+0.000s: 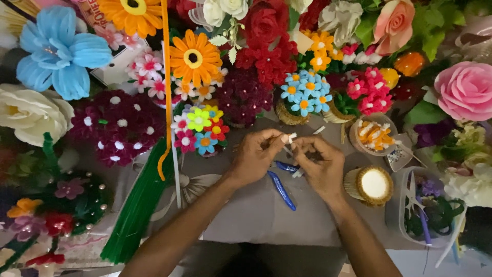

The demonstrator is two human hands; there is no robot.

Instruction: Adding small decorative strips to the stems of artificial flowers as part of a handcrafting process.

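Head view: I look straight down at my two hands, meeting over a grey cloth.
Left hand: fingers curled together, thumb and forefinger pinched on a small white piece.
Right hand: fingers bent inward and closed on the same work; what sits inside the curl is too hidden to tell.
White piece: at my left fingertips, just above where the hands touch, lifted off the cloth.
White stick: pokes out just past my right knuckles, away from me.
Blue tool: its handles lie on the cloth just under my hands, one running toward me, one tucked beneath my right palm.
Right of my right hand: a small woven basket with a white top, close to the wrist.
Beyond that: a clear cup of orange and white bits.
Far right: a clear tub holding scissors and green scraps.
Left of my left hand: a bundle of green stems lies slanted, an orange stem stands over it.
Ahead of my hands: a bunch of blue flowers in a woven pot, and a mixed bunch nearer my left hand.
All round: handmade flowers crowd the edges.
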